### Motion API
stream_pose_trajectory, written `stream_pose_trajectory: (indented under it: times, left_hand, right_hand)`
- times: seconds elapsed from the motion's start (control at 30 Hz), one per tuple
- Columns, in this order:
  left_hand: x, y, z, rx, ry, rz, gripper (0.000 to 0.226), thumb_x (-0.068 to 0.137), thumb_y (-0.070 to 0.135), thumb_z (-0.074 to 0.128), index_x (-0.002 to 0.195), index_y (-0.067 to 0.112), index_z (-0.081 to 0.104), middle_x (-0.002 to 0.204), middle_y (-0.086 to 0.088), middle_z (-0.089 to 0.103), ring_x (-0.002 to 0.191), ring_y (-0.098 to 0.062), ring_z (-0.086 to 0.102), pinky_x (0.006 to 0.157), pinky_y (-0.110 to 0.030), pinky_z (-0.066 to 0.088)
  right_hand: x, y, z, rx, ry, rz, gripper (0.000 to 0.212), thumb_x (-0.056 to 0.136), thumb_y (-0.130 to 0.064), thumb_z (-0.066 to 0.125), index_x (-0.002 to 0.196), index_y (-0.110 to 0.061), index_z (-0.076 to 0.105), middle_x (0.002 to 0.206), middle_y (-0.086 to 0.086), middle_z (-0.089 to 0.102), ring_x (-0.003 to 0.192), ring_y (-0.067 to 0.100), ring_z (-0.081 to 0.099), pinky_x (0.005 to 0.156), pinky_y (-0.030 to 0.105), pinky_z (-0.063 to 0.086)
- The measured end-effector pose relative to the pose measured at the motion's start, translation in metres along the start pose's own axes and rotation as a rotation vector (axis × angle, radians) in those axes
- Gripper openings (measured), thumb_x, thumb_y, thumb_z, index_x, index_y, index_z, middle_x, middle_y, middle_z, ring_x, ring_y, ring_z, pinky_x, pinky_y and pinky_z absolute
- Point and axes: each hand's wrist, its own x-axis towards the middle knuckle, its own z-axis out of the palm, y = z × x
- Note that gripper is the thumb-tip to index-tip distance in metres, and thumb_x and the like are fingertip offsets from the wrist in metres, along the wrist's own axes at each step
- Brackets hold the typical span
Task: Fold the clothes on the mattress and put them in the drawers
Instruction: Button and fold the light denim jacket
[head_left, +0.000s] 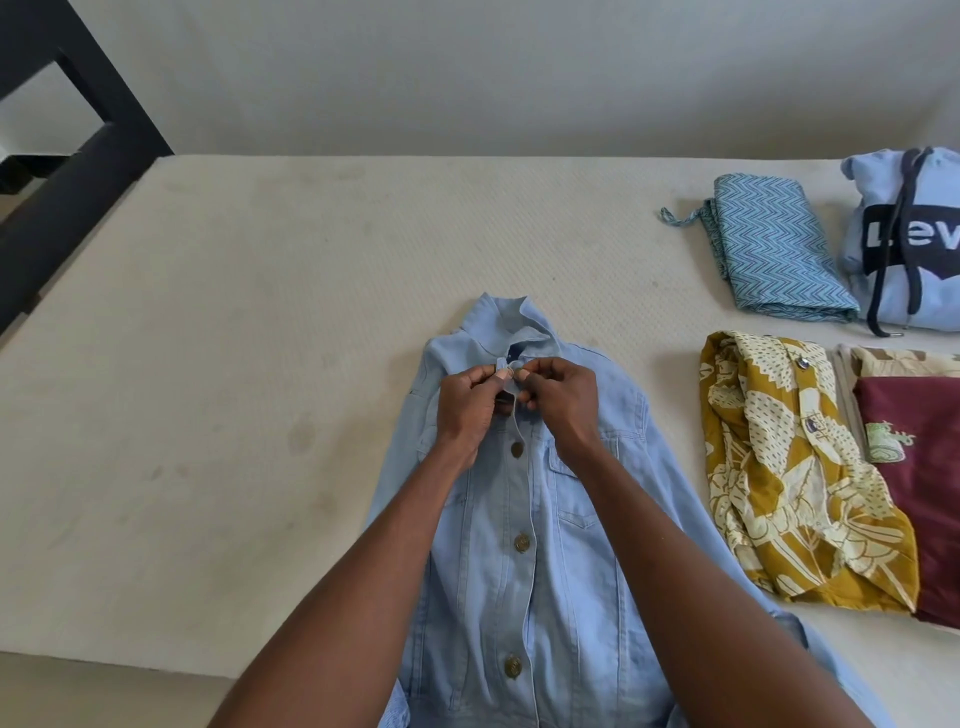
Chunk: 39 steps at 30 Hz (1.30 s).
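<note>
While the light blue denim jacket (524, 519) lies face up on the mattress (260, 338), filling the lower middle of the frame with its collar pointing toward the top, both hands work at its top button just below the collar. The left hand (467, 405) pinches the placket edge from the left, and the right hand (561, 400) pinches the matching edge from the right; the fingers (501, 374) of both meet at the neck opening, curled tight on the cloth. Three brass buttons lower down the front look already fastened, so I judge the step in hand to be buttoning the jacket shut before folding it.

Next, the move calls for pushing that top button through its hole, then smoothing the front and turning the sleeves in.

To the right of the frame, folded clothes sit well apart from the jacket: a mustard patterned shirt (789, 478) touching a maroon garment (919, 467) at the right edge, and above them a blue zigzag cloth (774, 244) beside a pale blue hoodie (904, 239). No drawers are in view.
</note>
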Motion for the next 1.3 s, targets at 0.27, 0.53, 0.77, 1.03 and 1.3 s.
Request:
stream_pose_trajectory:
  times: [0.27,0.53,0.77,1.03,1.3]
  left_hand:
    - [0.001,0.000,0.004,0.093,0.039,0.042,0.028,0.098,0.019,0.055,0.081,0.003,0.071,0.065,-0.009,0.070,0.058,-0.015,0.065,0.062,-0.028,0.055]
    - [-0.001,-0.003,0.002,0.083,-0.005,0.089,0.015,0.092,0.010,0.065,0.082,0.012,0.076,0.073,-0.007,0.075,0.065,-0.018,0.071,0.064,-0.026,0.059]
    - [-0.001,-0.002,0.002,0.016,-0.043,0.056,0.008,0.087,0.014,0.073,0.085,0.007,0.076,0.073,-0.012,0.074,0.068,-0.025,0.072,0.070,-0.034,0.061]
    - [-0.004,-0.010,0.015,0.217,0.026,0.141,0.004,0.082,0.008,0.072,0.081,0.009,0.068,0.073,-0.004,0.072,0.067,-0.019,0.069,0.059,-0.029,0.057]
    - [0.000,-0.008,0.015,-0.004,-0.002,0.050,0.007,0.092,0.009,0.062,0.093,0.003,0.066,0.076,-0.016,0.072,0.064,-0.026,0.069,0.067,-0.042,0.061]
  right_hand:
    - [0.001,0.002,0.005,-0.091,0.016,-0.031,0.017,0.090,-0.004,0.060,0.077,-0.012,0.068,0.063,0.001,0.063,0.059,0.012,0.057,0.060,0.034,0.051]
    - [0.001,0.000,0.004,-0.080,-0.022,-0.027,0.019,0.091,-0.002,0.058,0.077,-0.011,0.067,0.062,0.001,0.062,0.056,0.011,0.055,0.054,0.026,0.047]
    - [0.002,0.000,-0.001,-0.056,-0.052,-0.001,0.018,0.091,-0.001,0.059,0.078,-0.008,0.068,0.060,0.007,0.064,0.054,0.018,0.060,0.053,0.025,0.051]
    - [-0.001,0.002,0.003,-0.095,0.000,0.037,0.016,0.089,-0.014,0.069,0.078,-0.002,0.070,0.063,0.010,0.067,0.046,0.014,0.057,0.044,0.027,0.047]
    - [0.006,-0.003,-0.006,-0.063,-0.021,0.086,0.013,0.095,-0.002,0.056,0.087,0.002,0.064,0.059,0.006,0.058,0.043,0.008,0.052,0.046,0.022,0.046]
